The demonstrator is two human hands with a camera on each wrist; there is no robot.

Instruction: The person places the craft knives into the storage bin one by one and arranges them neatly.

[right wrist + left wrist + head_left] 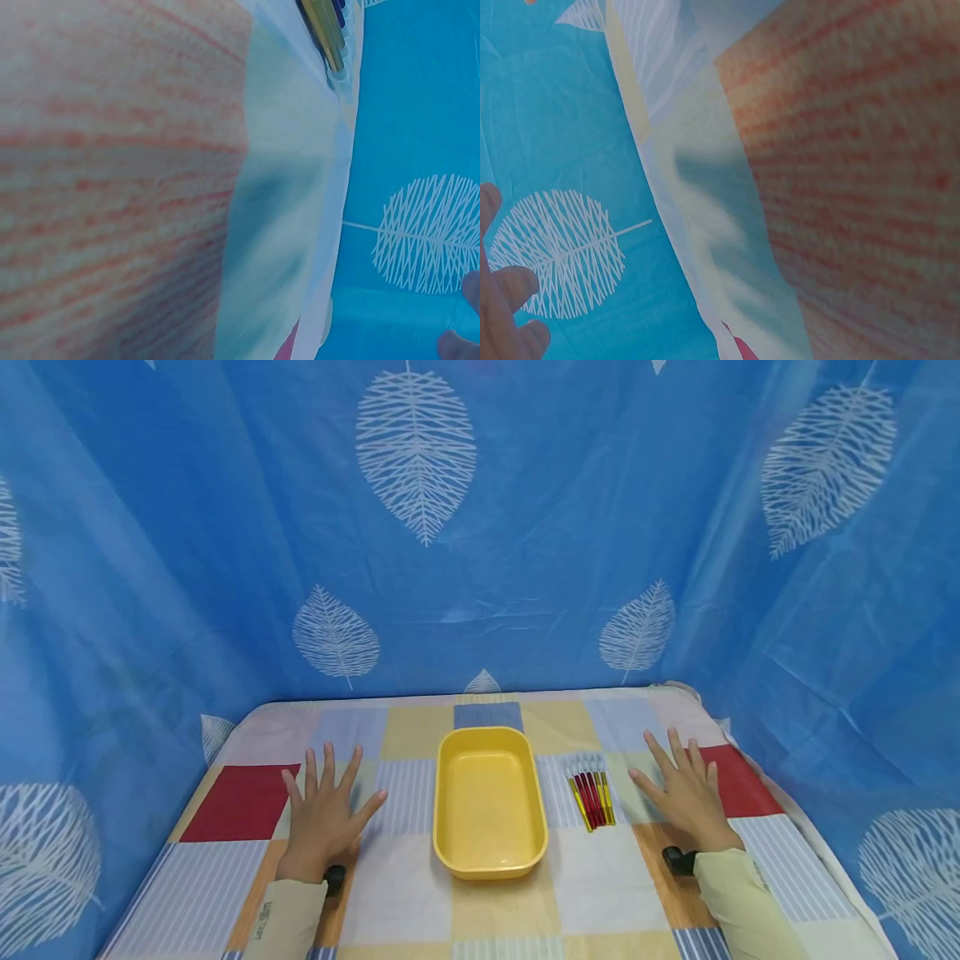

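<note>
My left hand (322, 818) is spread flat above the cloth left of a yellow tray (442, 802), its fingers straight and holding nothing. On the other side, my right hand (688, 793) has its fingers fanned out and also holds nothing. Between the tray and the right hand lies a row of several slim pens (591, 797) with red or gold barrels and clear caps pointing away from me. The right wrist view catches some of those pens (324, 34) at its top. Fingertips of the left hand (506, 300) show at the edge of the left wrist view.
A patchwork-patterned cloth (397, 893) covers the table. Blue curtains (510, 568) with white leaf prints hang behind it and on both sides. The yellow tray has raised walls and a bare bottom. A dark wrist strap (678, 860) sits at the right cuff.
</note>
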